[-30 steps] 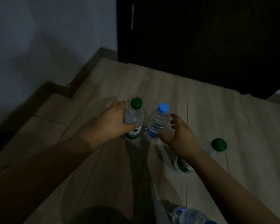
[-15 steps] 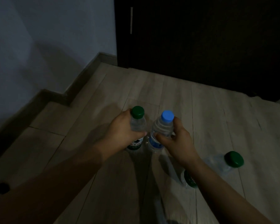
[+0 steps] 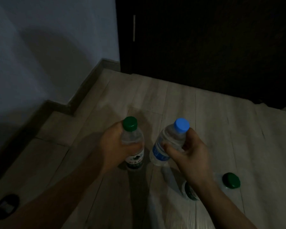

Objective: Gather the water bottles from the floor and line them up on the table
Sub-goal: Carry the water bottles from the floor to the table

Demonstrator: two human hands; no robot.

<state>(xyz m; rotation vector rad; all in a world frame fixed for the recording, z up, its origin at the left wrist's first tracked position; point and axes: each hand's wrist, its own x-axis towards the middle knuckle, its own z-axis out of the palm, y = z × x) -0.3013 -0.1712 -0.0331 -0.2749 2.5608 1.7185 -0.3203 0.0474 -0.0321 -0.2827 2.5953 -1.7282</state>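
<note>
centre frame: left hand fingers clamp the clear plastic green-capped bottle, right hand fingers clamp the tilted clear blue-capped bottle, both at the wooden floor. risk: smooth plastic may slip. 1 lying green-capped bottle, lower right, is a trip hazard.

— What's under you?
— A floor of pale wood planks.
— What lies on it?
— A lying bottle with a green cap, partly behind my right forearm. A dark round object sits far left.
— And the ones you hold?
— The green-capped bottle is in my left grip, the blue-capped bottle in my right grip. I cannot tell whether their bases touch the planks.
</note>
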